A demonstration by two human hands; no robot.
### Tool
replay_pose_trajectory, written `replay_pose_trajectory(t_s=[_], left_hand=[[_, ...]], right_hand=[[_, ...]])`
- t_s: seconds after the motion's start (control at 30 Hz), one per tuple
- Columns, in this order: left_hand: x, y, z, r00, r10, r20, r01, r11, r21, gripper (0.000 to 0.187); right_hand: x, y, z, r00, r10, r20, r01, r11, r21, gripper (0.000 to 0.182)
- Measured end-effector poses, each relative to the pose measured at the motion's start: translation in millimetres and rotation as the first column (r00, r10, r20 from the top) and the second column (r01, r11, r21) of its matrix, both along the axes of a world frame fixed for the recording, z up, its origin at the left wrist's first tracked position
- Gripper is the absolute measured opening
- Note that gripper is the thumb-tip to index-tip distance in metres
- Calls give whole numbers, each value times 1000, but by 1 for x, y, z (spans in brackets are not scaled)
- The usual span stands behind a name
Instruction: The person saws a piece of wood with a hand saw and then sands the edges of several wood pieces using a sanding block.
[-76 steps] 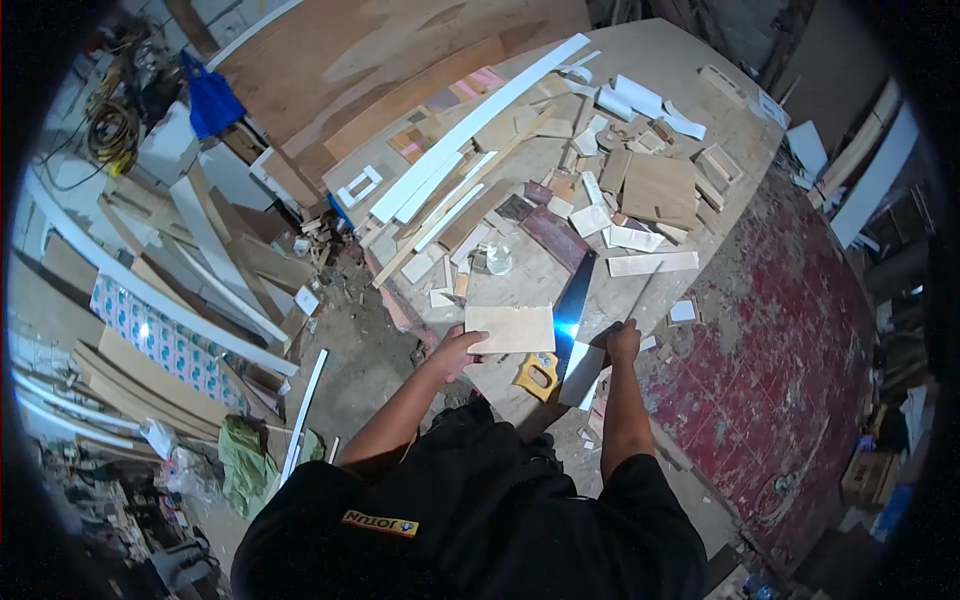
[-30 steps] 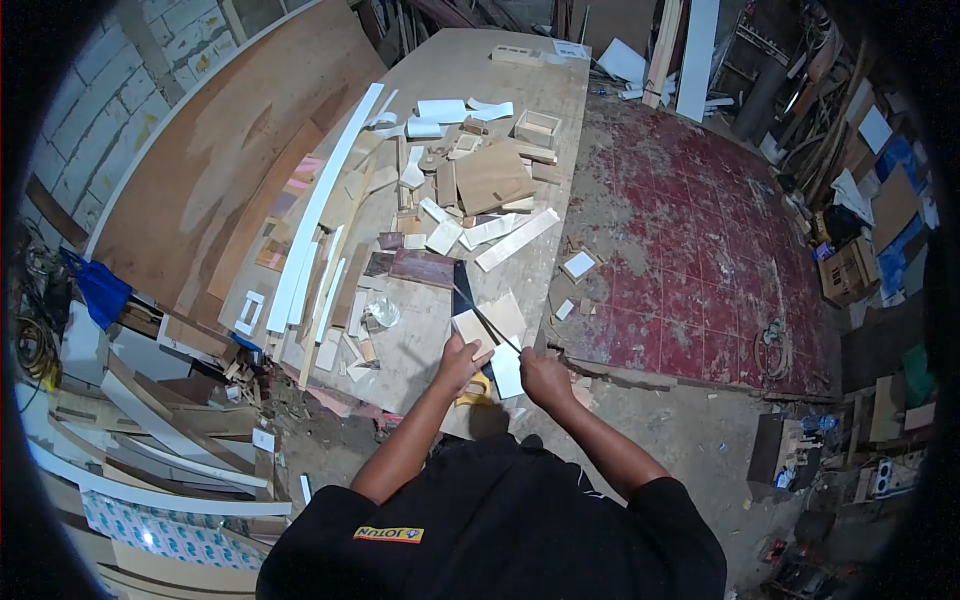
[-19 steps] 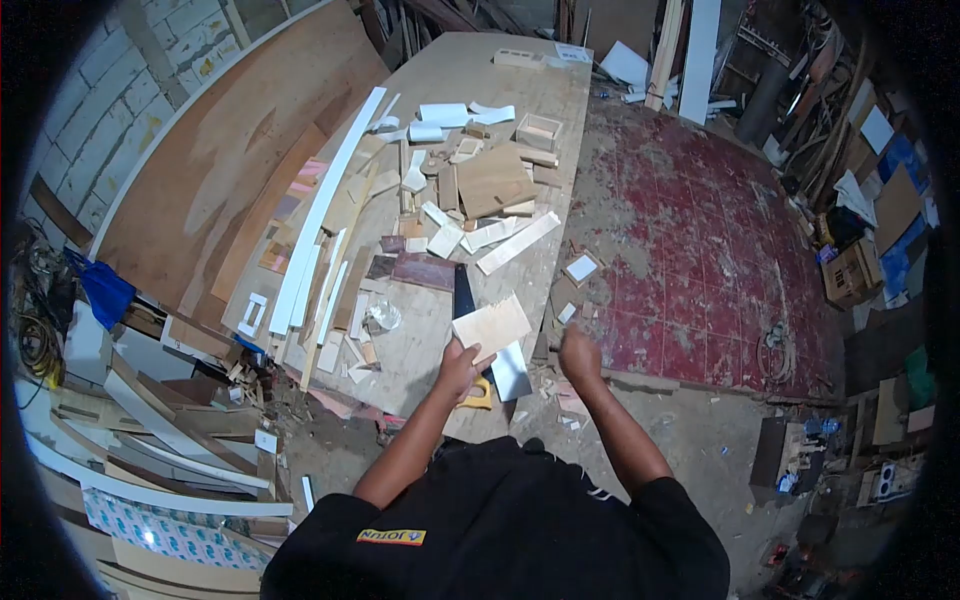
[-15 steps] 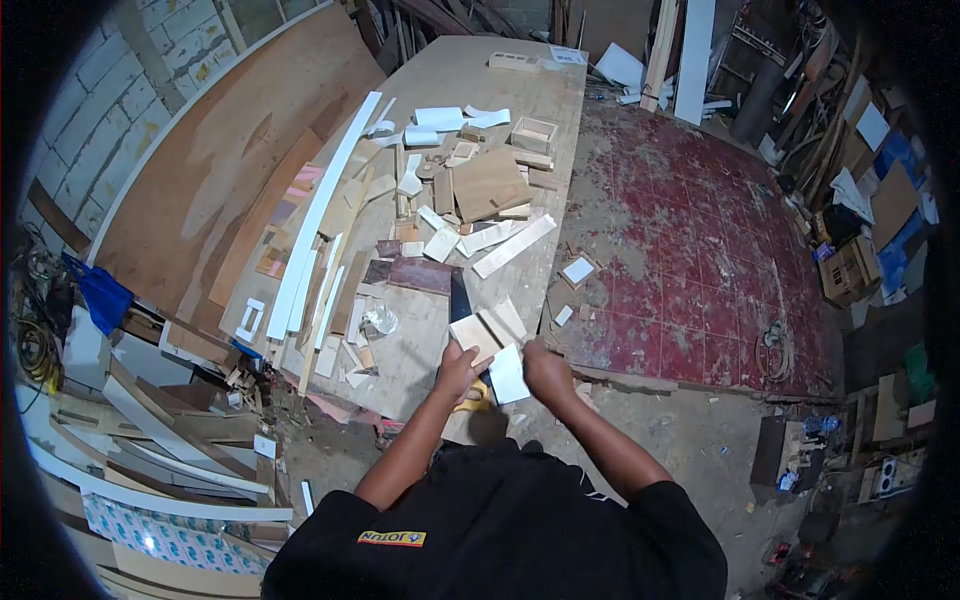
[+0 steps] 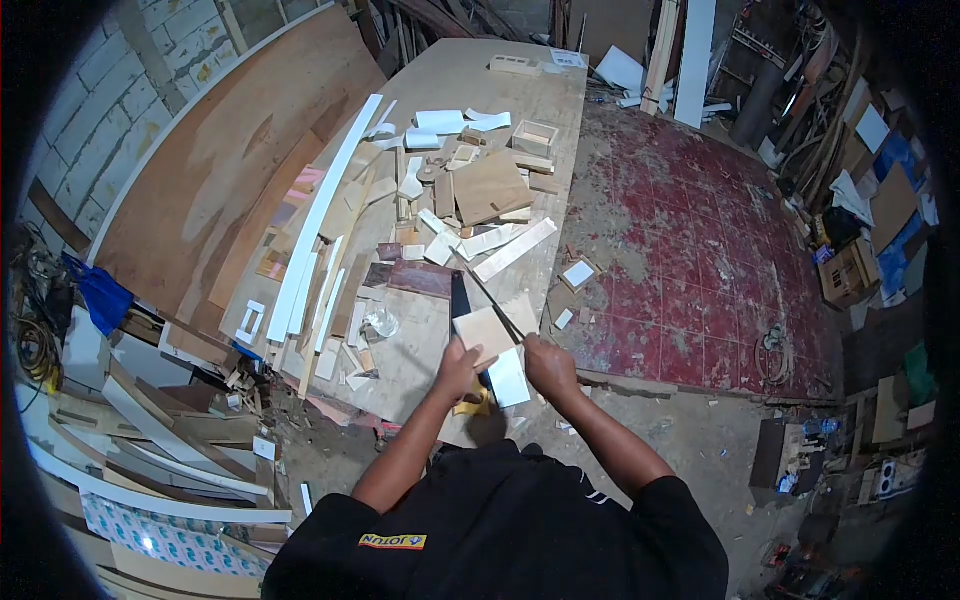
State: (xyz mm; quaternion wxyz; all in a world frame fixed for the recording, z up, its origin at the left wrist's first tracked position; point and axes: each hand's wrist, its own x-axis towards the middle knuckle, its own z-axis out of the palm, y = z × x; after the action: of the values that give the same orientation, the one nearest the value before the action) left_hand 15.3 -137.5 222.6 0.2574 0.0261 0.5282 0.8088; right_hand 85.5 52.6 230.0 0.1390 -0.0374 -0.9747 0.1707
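My left hand point(image 5: 458, 368) is closed on the near left edge of a pale wooden piece point(image 5: 481, 332), thumb on top. My right hand point(image 5: 549, 366) grips the end of a long, thin dark file point(image 5: 489, 296). The file slants across the wooden piece, and its far tip points away to the left over the table. Beneath lies a handsaw point(image 5: 460, 297) with a dark blade and a yellow handle, partly covered by the wood and my left hand. A white board point(image 5: 509, 380) sits just under the wood, between my hands.
Wood offcuts, a square brown panel point(image 5: 490, 187) and a small open wooden box point(image 5: 534, 138) cover the middle of the worktable point(image 5: 420, 75). Long white strips point(image 5: 325, 205) lie along its left side. Red tiled floor point(image 5: 690, 250) spreads to the right.
My right hand has pushed the file forward and left across the wood, so more of it sticks out beyond the far edge. The left hand keeps hold of the wooden piece.
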Motion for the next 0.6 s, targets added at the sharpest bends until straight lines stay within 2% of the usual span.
replay_pose_trajectory(t_s=[0.07, 0.13, 0.2, 0.27, 0.33, 0.37, 0.4, 0.47, 0.53, 0.6], left_hand=[[0, 4, -12, 997, -33, -73, 29, 998, -58, 43], [-7, -1, 1, 999, 3, -38, -5, 999, -42, 43], [-17, -16, 15, 996, 72, -61, -68, 996, 61, 44], [-17, -20, 27, 995, 86, -50, -84, 996, 43, 45], [-15, -18, 17, 998, 26, -63, -26, 1000, -3, 45], [-13, -13, 9, 998, -11, -63, 11, 1000, 14, 46], [-7, -6, 8, 998, -15, -63, 16, 1000, 13, 46], [1, 3, 10, 997, -16, -71, 14, 999, -32, 42], [-7, -4, 17, 994, 5, -112, -9, 1000, -28, 42], [-18, -21, 25, 993, 106, -53, -103, 993, 60, 43]], right_hand=[[-9, 0, 14, 1000, -15, 13, 14, 999, 38, 5], [-10, 6, 18, 1000, -24, 0, 24, 999, 27, 4], [-3, 18, 9, 1000, -18, 25, 16, 998, 56, 4], [3, 26, 1, 998, -24, 53, 23, 999, 38, 5], [-2, 19, 14, 996, -31, 80, 27, 998, 49, 5], [-8, 12, 22, 999, -20, 33, 20, 1000, -1, 5], [-13, 7, 27, 1000, -14, -17, 13, 999, -51, 5], [-20, 2, 34, 1000, -20, 9, 20, 999, -26, 5], [-21, 3, 29, 999, -21, 32, 21, 1000, -2, 6], [-10, 16, 19, 1000, -5, -1, 5, 1000, 16, 7]])
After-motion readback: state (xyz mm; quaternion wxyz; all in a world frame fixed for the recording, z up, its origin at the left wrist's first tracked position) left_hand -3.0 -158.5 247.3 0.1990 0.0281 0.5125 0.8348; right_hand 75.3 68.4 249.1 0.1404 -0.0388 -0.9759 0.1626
